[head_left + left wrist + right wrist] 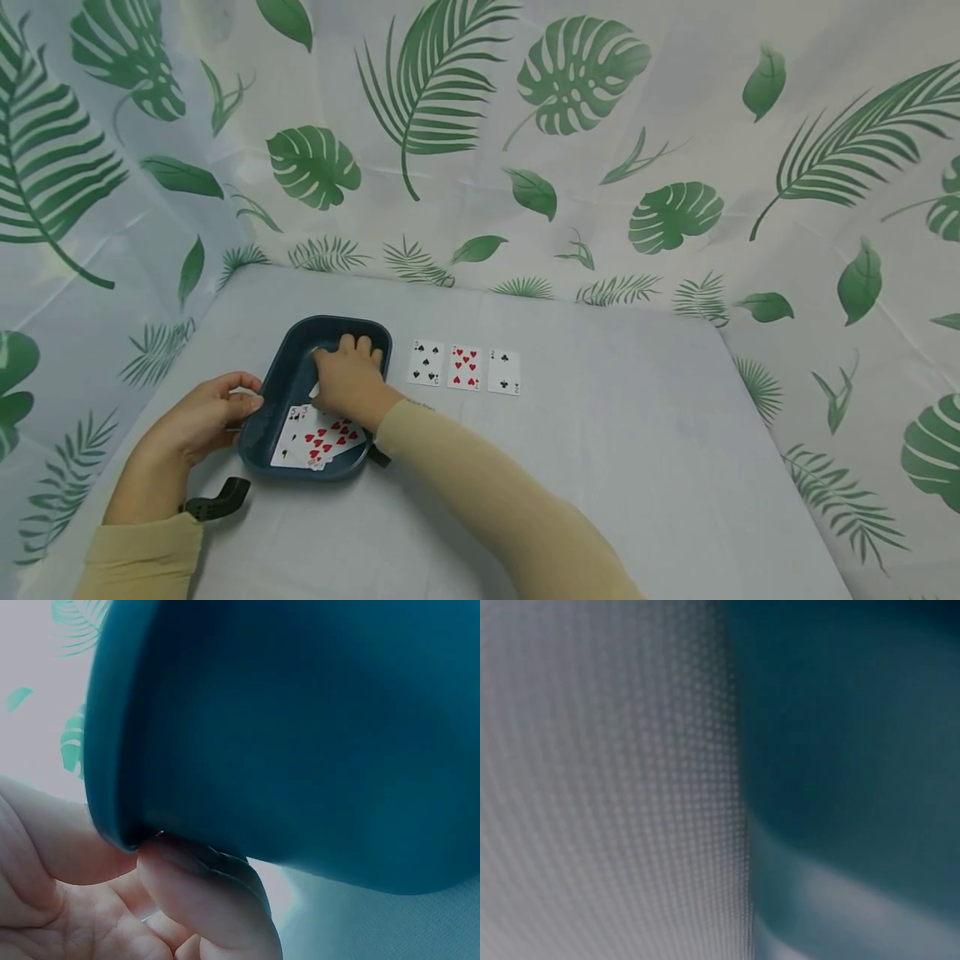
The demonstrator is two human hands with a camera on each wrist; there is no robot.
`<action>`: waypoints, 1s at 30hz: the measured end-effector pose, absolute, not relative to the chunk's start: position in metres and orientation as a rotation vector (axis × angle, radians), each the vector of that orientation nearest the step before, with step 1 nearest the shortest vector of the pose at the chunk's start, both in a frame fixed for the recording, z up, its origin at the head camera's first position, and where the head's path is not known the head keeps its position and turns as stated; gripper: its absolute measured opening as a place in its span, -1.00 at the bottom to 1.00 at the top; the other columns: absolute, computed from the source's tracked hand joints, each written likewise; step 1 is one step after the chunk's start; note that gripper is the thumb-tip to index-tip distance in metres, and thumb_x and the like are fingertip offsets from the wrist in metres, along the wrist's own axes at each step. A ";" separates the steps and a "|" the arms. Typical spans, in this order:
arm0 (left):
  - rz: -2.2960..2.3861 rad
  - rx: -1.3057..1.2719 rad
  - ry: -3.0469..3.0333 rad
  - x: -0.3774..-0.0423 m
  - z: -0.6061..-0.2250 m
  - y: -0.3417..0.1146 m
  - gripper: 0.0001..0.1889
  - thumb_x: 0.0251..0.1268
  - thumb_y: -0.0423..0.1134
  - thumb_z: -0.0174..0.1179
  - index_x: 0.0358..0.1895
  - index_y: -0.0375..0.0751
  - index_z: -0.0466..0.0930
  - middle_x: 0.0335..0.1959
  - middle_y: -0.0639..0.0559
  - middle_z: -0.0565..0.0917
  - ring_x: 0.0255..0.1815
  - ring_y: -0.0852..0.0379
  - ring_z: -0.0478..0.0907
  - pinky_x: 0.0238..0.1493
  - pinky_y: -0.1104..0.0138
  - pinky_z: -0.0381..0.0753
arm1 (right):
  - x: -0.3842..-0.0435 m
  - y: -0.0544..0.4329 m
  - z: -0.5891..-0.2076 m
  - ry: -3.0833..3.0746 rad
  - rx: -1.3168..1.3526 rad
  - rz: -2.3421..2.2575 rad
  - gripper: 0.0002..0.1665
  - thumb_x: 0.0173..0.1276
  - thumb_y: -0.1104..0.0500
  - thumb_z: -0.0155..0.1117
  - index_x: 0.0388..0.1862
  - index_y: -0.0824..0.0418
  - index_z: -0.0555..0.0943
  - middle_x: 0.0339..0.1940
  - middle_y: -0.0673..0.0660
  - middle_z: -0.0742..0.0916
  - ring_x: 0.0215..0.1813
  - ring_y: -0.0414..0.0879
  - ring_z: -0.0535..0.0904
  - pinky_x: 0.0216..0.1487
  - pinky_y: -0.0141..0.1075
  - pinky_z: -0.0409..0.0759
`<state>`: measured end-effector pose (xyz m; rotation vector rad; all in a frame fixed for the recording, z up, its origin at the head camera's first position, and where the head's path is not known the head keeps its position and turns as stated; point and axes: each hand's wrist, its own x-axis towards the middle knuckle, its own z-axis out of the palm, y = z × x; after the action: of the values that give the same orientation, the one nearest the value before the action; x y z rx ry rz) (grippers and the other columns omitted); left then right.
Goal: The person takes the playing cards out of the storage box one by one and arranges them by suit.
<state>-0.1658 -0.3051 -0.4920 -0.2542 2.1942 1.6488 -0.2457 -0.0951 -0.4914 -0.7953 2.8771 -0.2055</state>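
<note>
My left hand (213,414) holds the left rim of a dark blue tray (257,450); in the left wrist view its thumb and finger pinch the tray's edge (112,750). Inside the tray, my right hand (350,375) reaches down toward the far half, fingers bent and their tips partly hidden. A white card edge (314,390) shows beside that hand; I cannot tell whether the fingers hold it. Several overlapping playing cards (322,442) lie face up in the near end, with red hearts on top. The right wrist view shows only the tray's outer wall (840,765) close up.
Right of the tray, three playing cards lie face up in a row: a five of spades (425,363), a seven of hearts (464,368) and a two of clubs (504,372). They rest on a white-covered table (637,450). A leaf-patterned curtain (480,192) hangs behind.
</note>
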 end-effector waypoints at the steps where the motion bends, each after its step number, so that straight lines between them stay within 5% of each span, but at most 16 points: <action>1: 1.648 -0.255 2.194 -0.166 -0.492 -0.305 -0.76 0.70 -0.32 0.02 0.22 -0.35 0.30 -0.35 0.14 0.66 -0.37 0.18 0.59 -0.36 0.26 0.59 | -0.246 -0.095 -0.491 2.877 -0.796 -0.201 -0.13 0.31 -0.29 0.55 0.55 -0.15 0.52 0.38 0.14 0.55 0.30 0.05 0.36 0.25 -0.05 0.40; 30: 1.653 -0.272 2.188 -0.165 -0.491 -0.304 -0.75 0.70 -0.29 0.04 0.22 -0.34 0.32 -0.34 0.15 0.67 -0.37 0.16 0.60 -0.36 0.26 0.59 | -0.244 -0.097 -0.490 2.913 -0.773 -0.200 -0.42 0.61 -0.19 0.24 0.51 -0.11 0.57 0.41 0.19 0.57 0.30 0.11 0.46 0.32 -0.02 0.59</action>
<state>-0.1646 -0.3036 -0.4915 -0.2716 2.1877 1.6527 -0.2444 -0.0972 -0.4896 -0.7727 2.9130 -0.1996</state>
